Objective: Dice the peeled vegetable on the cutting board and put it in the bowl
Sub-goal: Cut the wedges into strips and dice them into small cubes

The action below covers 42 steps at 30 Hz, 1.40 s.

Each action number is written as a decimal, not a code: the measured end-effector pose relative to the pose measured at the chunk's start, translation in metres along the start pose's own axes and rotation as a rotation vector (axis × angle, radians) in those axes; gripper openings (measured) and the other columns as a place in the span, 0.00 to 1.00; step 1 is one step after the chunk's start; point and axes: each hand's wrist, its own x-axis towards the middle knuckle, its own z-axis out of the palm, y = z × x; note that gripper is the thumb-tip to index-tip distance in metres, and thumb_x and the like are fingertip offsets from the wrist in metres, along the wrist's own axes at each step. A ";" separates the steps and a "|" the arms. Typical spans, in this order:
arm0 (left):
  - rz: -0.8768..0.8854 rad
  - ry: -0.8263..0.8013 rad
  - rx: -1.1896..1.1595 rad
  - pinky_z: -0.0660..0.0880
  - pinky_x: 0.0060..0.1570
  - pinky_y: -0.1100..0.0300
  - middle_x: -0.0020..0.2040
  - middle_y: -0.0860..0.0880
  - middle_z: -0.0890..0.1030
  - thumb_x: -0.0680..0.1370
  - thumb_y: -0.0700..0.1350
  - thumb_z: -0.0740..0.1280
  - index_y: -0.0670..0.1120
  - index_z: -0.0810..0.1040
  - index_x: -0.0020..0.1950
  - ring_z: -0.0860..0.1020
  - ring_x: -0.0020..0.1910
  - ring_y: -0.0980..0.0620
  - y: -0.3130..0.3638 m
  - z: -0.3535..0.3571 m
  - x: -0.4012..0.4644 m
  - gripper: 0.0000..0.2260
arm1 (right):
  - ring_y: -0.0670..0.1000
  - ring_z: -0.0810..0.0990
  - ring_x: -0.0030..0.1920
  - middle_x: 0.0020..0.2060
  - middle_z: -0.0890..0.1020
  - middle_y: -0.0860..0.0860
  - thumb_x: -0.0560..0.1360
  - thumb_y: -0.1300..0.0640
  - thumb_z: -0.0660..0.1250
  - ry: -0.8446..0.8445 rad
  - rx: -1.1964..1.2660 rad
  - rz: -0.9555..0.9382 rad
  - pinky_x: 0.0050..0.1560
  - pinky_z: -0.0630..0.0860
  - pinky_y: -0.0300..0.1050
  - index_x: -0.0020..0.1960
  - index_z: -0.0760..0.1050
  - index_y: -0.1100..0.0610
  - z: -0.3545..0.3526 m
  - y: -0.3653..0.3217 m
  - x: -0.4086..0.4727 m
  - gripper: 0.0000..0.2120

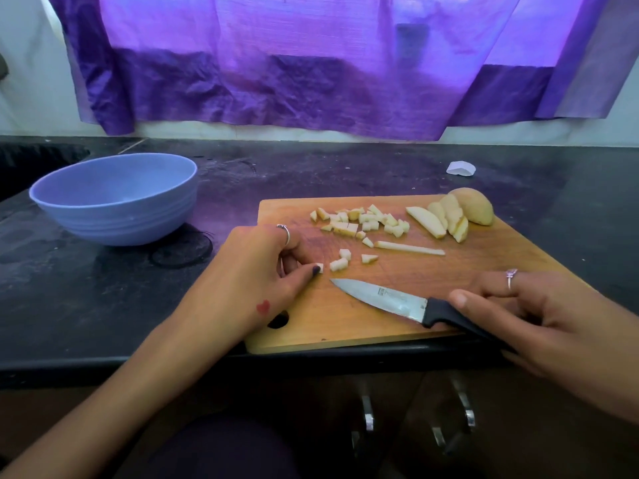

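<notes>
A light blue bowl [114, 198] is set on the dark countertop [345, 174] at the left, well apart from the diced pieces. To its right, a wooden cutting board [484, 264] is laid at the near edge of the counter. The left hand [256, 271] is rested on the board's left end, fingers curled, with a single small cube [319, 267] pinched at the fingertips; a ring is worn on one finger. Further right, a cluster of diced potato pieces [359, 221] is spread across the far middle of the board, with a few loose cubes nearer and one long thin strip [409, 248] beside them. A knife [383, 300] is laid flat on the near part of the board, its tip pointed left. Its black handle is loosely touched by the partly open fingers of the right hand [539, 312], not firmly gripped. At the far right corner, uncut potato slices [446, 219] are leaned against a remaining potato end [475, 205]. A small white scrap [460, 168] is seen beyond, on the counter.
</notes>
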 end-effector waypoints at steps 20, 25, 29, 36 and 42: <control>0.225 -0.052 0.268 0.77 0.44 0.51 0.41 0.59 0.76 0.77 0.51 0.66 0.52 0.80 0.50 0.76 0.42 0.56 0.020 0.006 0.064 0.06 | 0.45 0.72 0.27 0.27 0.76 0.48 0.64 0.35 0.64 0.315 0.192 -0.008 0.32 0.67 0.38 0.42 0.81 0.43 -0.027 0.051 0.016 0.15; 0.376 -0.244 0.415 0.73 0.50 0.60 0.62 0.58 0.77 0.80 0.53 0.59 0.57 0.74 0.65 0.76 0.58 0.55 0.042 0.027 0.061 0.14 | 0.43 0.67 0.26 0.26 0.73 0.50 0.66 0.39 0.65 0.395 0.375 0.052 0.33 0.63 0.42 0.42 0.81 0.51 -0.022 0.060 0.009 0.16; 0.438 -0.304 0.477 0.72 0.55 0.55 0.60 0.55 0.78 0.81 0.56 0.51 0.56 0.73 0.64 0.75 0.56 0.53 0.051 0.033 0.051 0.17 | 0.46 0.67 0.28 0.27 0.71 0.52 0.68 0.42 0.66 0.410 0.398 0.069 0.34 0.63 0.43 0.42 0.81 0.53 -0.022 0.062 0.004 0.15; 0.460 -0.251 0.308 0.71 0.54 0.60 0.57 0.58 0.81 0.78 0.63 0.48 0.60 0.74 0.65 0.77 0.57 0.57 0.057 0.025 0.030 0.23 | 0.48 0.73 0.30 0.30 0.76 0.50 0.68 0.39 0.63 0.453 0.104 0.046 0.29 0.66 0.37 0.40 0.79 0.45 -0.017 0.056 -0.014 0.11; 0.360 -0.197 0.248 0.58 0.47 0.76 0.58 0.56 0.81 0.79 0.49 0.63 0.54 0.78 0.63 0.76 0.57 0.58 0.060 0.032 0.031 0.14 | 0.49 0.74 0.25 0.26 0.76 0.48 0.70 0.38 0.60 0.564 -0.080 0.084 0.30 0.75 0.48 0.49 0.78 0.43 0.000 0.048 -0.027 0.14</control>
